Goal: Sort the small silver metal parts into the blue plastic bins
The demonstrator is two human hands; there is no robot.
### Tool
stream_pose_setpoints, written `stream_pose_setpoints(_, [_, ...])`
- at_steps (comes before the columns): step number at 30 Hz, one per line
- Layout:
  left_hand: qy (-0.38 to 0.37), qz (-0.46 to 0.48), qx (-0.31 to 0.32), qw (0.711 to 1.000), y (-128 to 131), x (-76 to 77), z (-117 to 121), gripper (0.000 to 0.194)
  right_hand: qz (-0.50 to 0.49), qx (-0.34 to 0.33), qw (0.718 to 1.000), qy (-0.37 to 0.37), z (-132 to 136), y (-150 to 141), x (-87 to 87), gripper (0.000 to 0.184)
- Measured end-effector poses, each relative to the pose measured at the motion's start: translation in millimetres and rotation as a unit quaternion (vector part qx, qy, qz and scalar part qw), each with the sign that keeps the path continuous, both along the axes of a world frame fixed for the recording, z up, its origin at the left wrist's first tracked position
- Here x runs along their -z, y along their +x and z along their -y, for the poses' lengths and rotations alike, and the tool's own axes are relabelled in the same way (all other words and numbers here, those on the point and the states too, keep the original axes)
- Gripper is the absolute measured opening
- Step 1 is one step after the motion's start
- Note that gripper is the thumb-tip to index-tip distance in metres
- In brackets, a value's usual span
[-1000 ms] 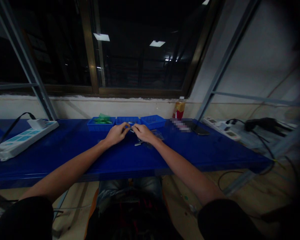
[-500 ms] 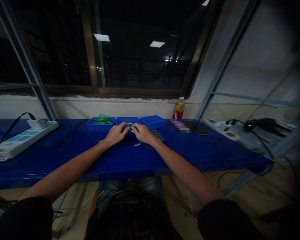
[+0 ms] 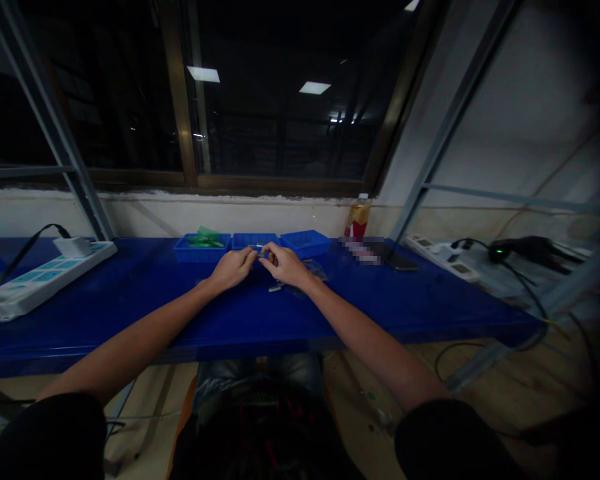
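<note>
My left hand (image 3: pixel 233 267) and my right hand (image 3: pixel 283 263) meet over the blue table (image 3: pixel 145 300), just in front of the middle blue tray (image 3: pixel 255 240). Both hands pinch a small pale part (image 3: pixel 258 248) between their fingertips; it is too small to name. A small metal tool (image 3: pixel 276 287) and a clear plastic bag (image 3: pixel 314 269) lie on the table under my right wrist. The left blue tray (image 3: pixel 200 248) holds green pieces (image 3: pixel 204 239). The right blue tray (image 3: pixel 305 243) stands beside my right hand.
A white power strip (image 3: pixel 40 279) with a plugged cable lies at the left. A can (image 3: pixel 358 221), a dark phone (image 3: pixel 401 261) and another power strip (image 3: pixel 445 256) with black cables sit at the right. Slanted metal posts (image 3: pixel 55 127) frame the bench below a dark window.
Both hands have risen slightly and shifted toward the trays, fingertips still pinched together on the small part.
</note>
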State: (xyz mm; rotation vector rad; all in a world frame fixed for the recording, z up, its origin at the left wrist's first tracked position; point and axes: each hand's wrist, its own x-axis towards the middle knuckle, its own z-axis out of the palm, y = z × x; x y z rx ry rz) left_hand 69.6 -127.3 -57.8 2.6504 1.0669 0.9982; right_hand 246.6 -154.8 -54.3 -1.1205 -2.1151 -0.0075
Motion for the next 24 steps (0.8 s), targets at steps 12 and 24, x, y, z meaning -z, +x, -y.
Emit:
stream_pose_setpoints(12, [0.016,0.037,0.038,0.998,2.1,0.7,2.2,0.025,-0.002,0.024,1.0,-0.019,-3.4,0.2,-1.2,0.028])
stream_pose_setpoints(24, [-0.117,0.048,-0.004,0.992,5.9,6.6,-4.0,0.047,0.037,0.103,0.993,0.037,-22.9,-0.1,-5.9,0.022])
